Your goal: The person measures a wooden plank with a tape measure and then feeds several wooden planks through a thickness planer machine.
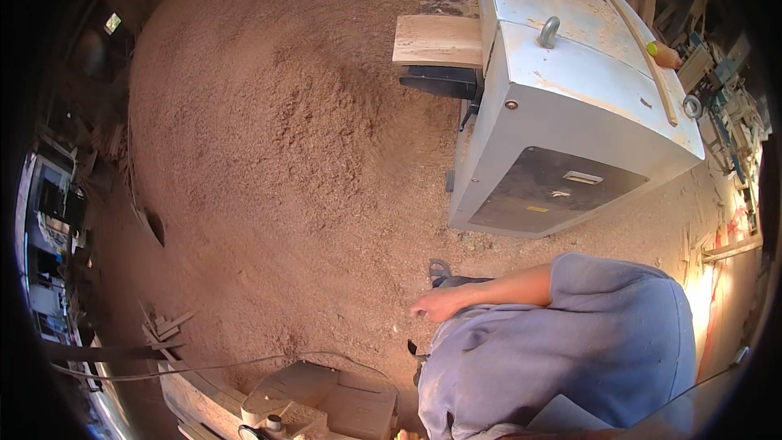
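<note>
My right hand [435,305] hangs in front of my grey-blue shirt, its fingers curled with nothing visible in them. Only a sliver of what looks like my left hand [408,435] shows at the bottom edge; whatever it touches is hidden. Ahead to my right stands a large grey metal woodworking machine [550,113], apparently a thickness planer. A pale wooden board [437,41] sticks out of its side, above a black metal support [440,80]. The board is well apart from my right hand. A sandalled foot [438,270] shows beyond my forearm.
Wood shavings [287,153] cover the floor in a broad heap. On the machine lie a wooden strip [641,52] and a bottle [664,55], near steel eyebolts [548,32]. A dusty bench-like structure [354,406] stands low on my left, with a cable [244,365] behind. Scrap wood [164,327] lies farther off.
</note>
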Available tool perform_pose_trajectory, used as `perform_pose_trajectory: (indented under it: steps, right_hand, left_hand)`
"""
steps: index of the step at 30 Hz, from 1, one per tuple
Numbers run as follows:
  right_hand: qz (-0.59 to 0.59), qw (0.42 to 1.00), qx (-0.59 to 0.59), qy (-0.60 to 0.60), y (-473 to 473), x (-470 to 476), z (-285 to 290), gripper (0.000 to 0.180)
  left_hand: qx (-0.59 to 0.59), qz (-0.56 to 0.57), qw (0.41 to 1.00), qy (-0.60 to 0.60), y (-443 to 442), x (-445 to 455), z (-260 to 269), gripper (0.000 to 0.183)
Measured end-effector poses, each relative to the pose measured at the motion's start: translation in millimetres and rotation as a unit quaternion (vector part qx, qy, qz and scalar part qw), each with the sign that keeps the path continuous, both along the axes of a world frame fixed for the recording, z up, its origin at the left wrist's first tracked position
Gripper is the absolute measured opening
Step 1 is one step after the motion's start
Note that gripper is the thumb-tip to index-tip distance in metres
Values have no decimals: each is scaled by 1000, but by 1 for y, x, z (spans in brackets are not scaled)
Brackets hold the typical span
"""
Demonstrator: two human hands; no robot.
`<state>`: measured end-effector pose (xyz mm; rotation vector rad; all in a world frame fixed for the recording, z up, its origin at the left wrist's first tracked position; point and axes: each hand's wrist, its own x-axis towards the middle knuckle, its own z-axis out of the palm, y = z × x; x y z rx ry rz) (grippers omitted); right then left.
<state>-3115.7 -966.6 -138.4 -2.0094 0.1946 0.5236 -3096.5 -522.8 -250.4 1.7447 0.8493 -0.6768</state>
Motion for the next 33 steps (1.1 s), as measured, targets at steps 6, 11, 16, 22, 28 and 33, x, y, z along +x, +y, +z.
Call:
perform_pose_trajectory:
  steps: [6, 11, 16, 22, 28, 33]
  right_hand:
    - [-185, 945, 266, 36, -66, 75, 43, 56]
    - [-372, 783, 498, -23, -131, 67, 68, 50]
    - [-521, 692, 499, 3, -186, 32, 81, 40]
    - [-529, 571, 610, -148, -195, 55, 64, 35]
    - [-629, 652, 396, -146, -189, 138, 82, 32]
    - [-750, 601, 269, -67, -158, 151, 76, 18]
  left_hand:
    - [11, -476, 826, -301, -310, 129, 175, 56]
    - [17, -681, 604, -415, -466, 161, 228, 69]
    - [-288, -685, 635, -212, -533, 183, 216, 40]
    - [-384, -785, 469, -130, -619, 243, 221, 27]
    - [-435, -791, 411, 125, -664, 336, 197, 31]
    - [-507, -714, 421, 236, -706, 402, 223, 33]
